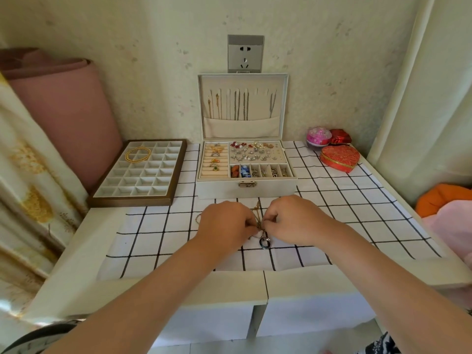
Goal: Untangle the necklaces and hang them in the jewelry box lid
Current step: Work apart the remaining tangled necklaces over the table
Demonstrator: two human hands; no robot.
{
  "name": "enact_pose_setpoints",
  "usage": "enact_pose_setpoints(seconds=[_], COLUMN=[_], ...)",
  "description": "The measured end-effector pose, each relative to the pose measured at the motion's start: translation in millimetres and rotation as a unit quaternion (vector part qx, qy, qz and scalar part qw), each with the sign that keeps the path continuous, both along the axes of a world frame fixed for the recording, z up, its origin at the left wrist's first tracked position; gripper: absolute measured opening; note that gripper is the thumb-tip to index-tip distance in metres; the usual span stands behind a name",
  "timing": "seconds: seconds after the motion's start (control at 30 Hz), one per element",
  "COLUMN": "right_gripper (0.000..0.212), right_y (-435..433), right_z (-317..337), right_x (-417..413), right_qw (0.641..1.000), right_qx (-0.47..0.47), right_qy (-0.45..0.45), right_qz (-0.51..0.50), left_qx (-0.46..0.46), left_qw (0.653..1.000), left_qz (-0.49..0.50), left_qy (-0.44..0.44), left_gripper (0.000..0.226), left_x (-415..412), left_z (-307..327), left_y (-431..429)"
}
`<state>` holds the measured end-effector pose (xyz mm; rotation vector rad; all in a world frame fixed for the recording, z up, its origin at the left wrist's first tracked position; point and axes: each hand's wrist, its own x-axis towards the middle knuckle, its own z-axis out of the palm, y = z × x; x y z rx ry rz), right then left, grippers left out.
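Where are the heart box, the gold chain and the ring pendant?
heart box [339, 155]: head view, middle of its red lid.
gold chain [136, 159]: head view, near strand of its loop.
ring pendant [260, 243]: head view, its left rim.

left hand [224, 226]: bare | right hand [293, 221]: bare | forearms [178, 284]: bare, unsleeved

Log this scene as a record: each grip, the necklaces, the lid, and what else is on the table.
left grip: pinches necklaces
right grip: pinches necklaces
necklaces: tangled, between the grips, before box
pendant: ring-shaped, on cloth, below the grips
lid: upright, chains hanging inside
tray: left of box, holds gold chain
heart box: right of box, shut
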<state>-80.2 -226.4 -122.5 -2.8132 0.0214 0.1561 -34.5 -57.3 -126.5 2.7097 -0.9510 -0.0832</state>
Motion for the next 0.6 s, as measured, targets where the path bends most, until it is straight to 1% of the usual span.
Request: enact_pose_setpoints(seconds=[0.07,0.13,0.2,0.27,0.33,0.4,0.43,0.47,0.5,0.53,0.57,0.6], right_gripper=[0.019,0.014,0.013,0.011,0.010,0.011,0.011,0.011,0.011,0.012,0.013,0.015], right_y=[0.8,3.4,4.9,5.2,5.7,5.8,5.6,5.0,4.5,3.9,3.6,3.5], right_z=[-1.3,-1.4,-0.2,0.7,0.4,-0.2,-0.1,-0.2,-0.1,-0.2,0.4,0.7], right_x=[-0.1,-1.4,-2.8,-3.7,-3.7,-4.0,-4.6,-5.2,-6.0,-6.4,-7.1,-7.3], right_qw=[1.000,1.000,1.000,1.000,0.999,0.999,0.999,0.999,0.999,0.999,0.999,0.998], right_qx=[-0.002,-0.002,0.001,0.016,0.026,0.019,0.010,0.000,-0.006,-0.002,0.012,0.031], right_qy=[-0.002,-0.007,-0.006,-0.002,0.000,0.010,0.017,0.024,0.029,0.032,0.031,0.031], right_qz=[-0.007,-0.008,-0.009,-0.015,-0.018,-0.024,-0.026,-0.030,-0.033,-0.037,-0.042,-0.048], left_qx=[0.044,0.088,0.118,0.141,0.154,0.130,0.091,0.045,-0.006,-0.058,-0.105,-0.147], left_qw=[0.997,0.986,0.974,0.970,0.971,0.982,0.992,0.998,0.995,0.982,0.966,0.951], left_qz=[-0.029,-0.072,-0.091,-0.088,-0.093,-0.081,-0.060,-0.033,-0.007,0.015,0.031,0.049], left_qy=[-0.053,-0.120,-0.169,-0.178,-0.159,-0.110,-0.064,0.008,0.097,0.179,0.234,0.267], left_gripper=[0.020,0.024,0.022,0.018,0.018,0.016,0.011,0.009,0.011,0.014,0.017,0.019], left_x=[2.2,2.3,0.7,-1.7,-3.6,-3.5,-2.1,0.8,3.9,5.8,6.9,7.5], left_z=[-0.6,-3.9,-7.2,-11.4,-15.4,-16.4,-14.6,-10.9,-5.7,-0.8,3.6,7.8], left_y=[-3.1,-7.6,-11.5,-12.1,-11.0,-9.3,-7.8,-5.1,-1.7,2.1,6.6,10.5])
